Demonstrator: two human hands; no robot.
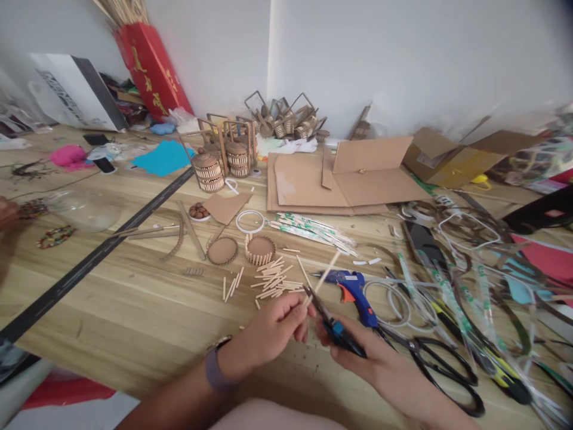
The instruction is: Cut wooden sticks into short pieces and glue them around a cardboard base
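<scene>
My left hand [280,325] is closed, pinching two thin wooden sticks [329,270] that stick out upward past its fingertips. Wrapped in my right hand [358,349] is a pair of cutters [338,334] with black and blue handles. The cutters' jaws are up against the sticks beside my left fingertips; whether they are closed is too blurred to tell. Just beyond my left hand lies a pile of short cut sticks [273,278]. Behind it is a round cardboard base [261,248] with short sticks standing around part of its rim. Another round cardboard base [222,250] lies left of it.
A blue glue gun [353,289], black-handled scissors [441,364] and tangled strips crowd the right side. Wrapped sticks [313,230] and flattened cardboard [308,179] lie ahead. Small lidded baskets [209,173] stand at the back. Another person's hand [8,212] is at the left edge.
</scene>
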